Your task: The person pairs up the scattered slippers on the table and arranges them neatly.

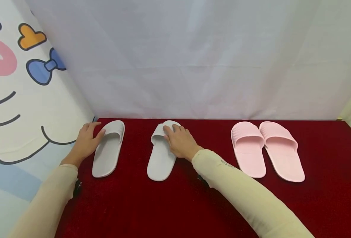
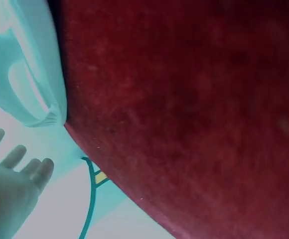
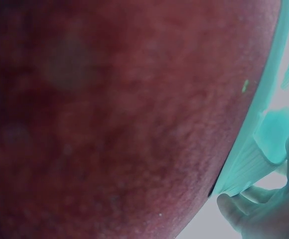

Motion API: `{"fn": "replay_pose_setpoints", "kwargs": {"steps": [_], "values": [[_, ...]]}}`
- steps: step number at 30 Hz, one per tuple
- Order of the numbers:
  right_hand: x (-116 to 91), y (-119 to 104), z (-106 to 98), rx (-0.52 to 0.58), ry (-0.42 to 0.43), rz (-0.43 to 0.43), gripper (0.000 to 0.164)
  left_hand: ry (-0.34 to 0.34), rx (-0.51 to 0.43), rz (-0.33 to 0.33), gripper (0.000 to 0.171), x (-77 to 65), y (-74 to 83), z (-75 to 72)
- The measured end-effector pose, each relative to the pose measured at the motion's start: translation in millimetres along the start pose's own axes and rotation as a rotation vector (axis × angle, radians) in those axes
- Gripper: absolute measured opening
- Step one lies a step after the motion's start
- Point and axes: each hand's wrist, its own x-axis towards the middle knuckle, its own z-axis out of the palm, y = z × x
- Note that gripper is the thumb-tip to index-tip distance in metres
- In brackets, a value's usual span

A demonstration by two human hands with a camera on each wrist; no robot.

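Two pale grey-white slippers lie apart on a red cloth, toes toward the back wall. At the left slipper, my left hand hovers along the outer side, fingers spread and thumb close to the strap; whether the thumb touches cannot be told. In the left wrist view, the fingers stand clear of that slipper. My right hand grips the second slipper at its strap and right edge, covering part of the strap. In the right wrist view, bent fingertips meet the strap's side near the toe.
A pair of pink slippers lies side by side to the right on the red cloth. A white curtain hangs behind, and a cartoon-printed sheet stands along the left side.
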Motion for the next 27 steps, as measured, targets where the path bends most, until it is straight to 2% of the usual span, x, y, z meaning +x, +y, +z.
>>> {"fn": "replay_pose_setpoints", "kwargs": {"steps": [7,11,14,20,24,27], "values": [[0,-1,-2,-0.007,-0.010,0.007,0.047,-0.113,-0.079,0.066,0.063,9.3,-9.7,3.5],[0,-1,-1,-0.010,-0.006,0.021,0.048,-0.226,-0.132,0.033,0.064,12.0,-7.1,4.1],[0,0,0,-0.004,-0.003,0.025,0.048,-0.279,-0.145,0.001,0.066,10.2,-4.9,3.0],[1,2,-1,-0.003,0.008,0.006,0.048,-0.309,-0.131,0.029,0.068,2.4,-5.1,0.3],[1,4,-2,0.004,0.013,0.008,0.047,-0.285,-0.124,0.071,0.066,-0.4,-5.6,1.5],[1,5,-2,0.021,0.006,0.014,0.047,-0.270,-0.120,0.075,0.064,-2.9,-4.0,2.4]]}}
